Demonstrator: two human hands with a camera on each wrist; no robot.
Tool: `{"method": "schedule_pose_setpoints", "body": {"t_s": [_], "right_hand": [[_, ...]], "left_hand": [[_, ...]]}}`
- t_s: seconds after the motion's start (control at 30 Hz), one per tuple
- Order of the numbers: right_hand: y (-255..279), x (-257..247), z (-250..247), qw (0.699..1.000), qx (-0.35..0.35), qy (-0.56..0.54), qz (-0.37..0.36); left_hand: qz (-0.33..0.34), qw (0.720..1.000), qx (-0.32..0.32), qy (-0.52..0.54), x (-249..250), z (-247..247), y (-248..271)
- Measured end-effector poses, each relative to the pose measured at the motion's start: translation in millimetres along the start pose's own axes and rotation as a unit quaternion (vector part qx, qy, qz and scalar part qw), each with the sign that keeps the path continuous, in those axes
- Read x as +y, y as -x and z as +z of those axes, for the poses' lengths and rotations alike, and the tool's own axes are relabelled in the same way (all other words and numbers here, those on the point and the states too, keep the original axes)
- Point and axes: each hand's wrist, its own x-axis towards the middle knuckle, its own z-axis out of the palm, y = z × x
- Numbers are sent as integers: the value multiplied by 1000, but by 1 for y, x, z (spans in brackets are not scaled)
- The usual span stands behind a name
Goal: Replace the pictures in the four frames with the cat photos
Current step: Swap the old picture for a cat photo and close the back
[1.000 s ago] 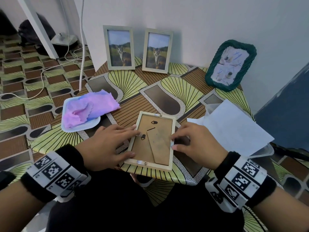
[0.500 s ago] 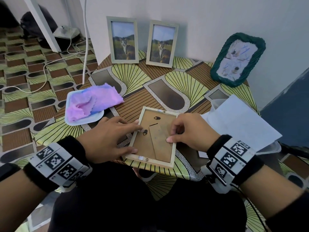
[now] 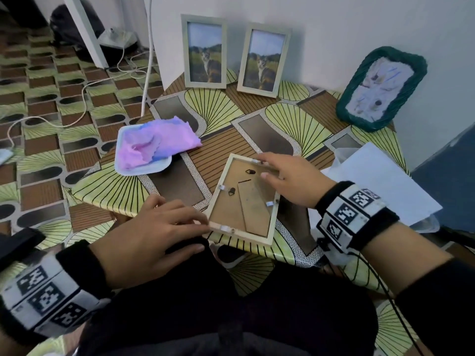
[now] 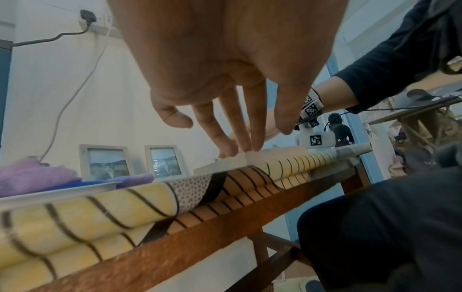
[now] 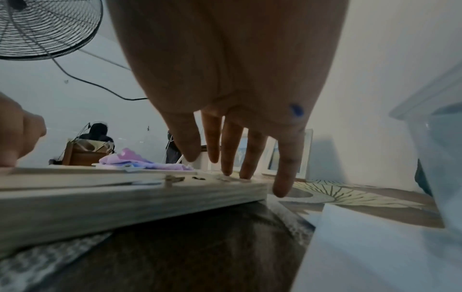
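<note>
The frame I am working on lies face down near the front edge of the table, its brown backing board up and turned a little askew. My left hand rests with straight fingers on its near left corner, holding nothing. My right hand lies flat over the far right corner, fingers spread and loose, the tips on the rim by the top clip; it grips nothing either. In the right wrist view the fingertips touch the frame's edge, and the frame's near side looks lifted slightly off the table.

Two frames with cat photos already stand against the wall, side by side. The green woven frame leans further right with its old picture in it, so I judge two frames remain, counting this one.

The risks I see: the frame sits close to the table edge, so a hard push on a clip could slide it into my lap or tip it. The small metal clips are stiff by the look of them; a slipped finger could bend one or nick my nail. If I lift the board carelessly, the glass under it may shift or fall out. The sheet of paper lies on a clear tub near my right wrist and could get swept off.
</note>
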Motion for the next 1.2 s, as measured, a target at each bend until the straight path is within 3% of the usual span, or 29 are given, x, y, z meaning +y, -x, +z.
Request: {"method": "schedule_pose_setpoints", "body": {"t_s": [0.2, 0.37, 0.6, 0.8, 0.93, 1.03, 1.2], "right_hand": [[12, -2, 4, 999, -2, 48, 16], [37, -1, -1, 997, 37, -4, 61], [68, -10, 6, 987, 86, -106, 82], [68, -7, 8, 981, 102, -130, 104], [62, -5, 9, 979, 139, -111, 104], [56, -5, 9, 988, 95, -55, 107], [53, -12, 9, 993, 27, 5, 112]], "left_hand": [[-34, 998, -5, -44, 0, 1, 10], [-106, 992, -4, -67, -18, -2, -1], [-176, 976, -105, -75, -54, -6, -39], [-192, 976, -90, -41, -58, -7, -49], [-210, 977, -21, -19, -52, -2, -36], [-223, 975, 8, -10, -43, 6, -27], [-229, 973, -12, -12, -32, 18, -23]]}}
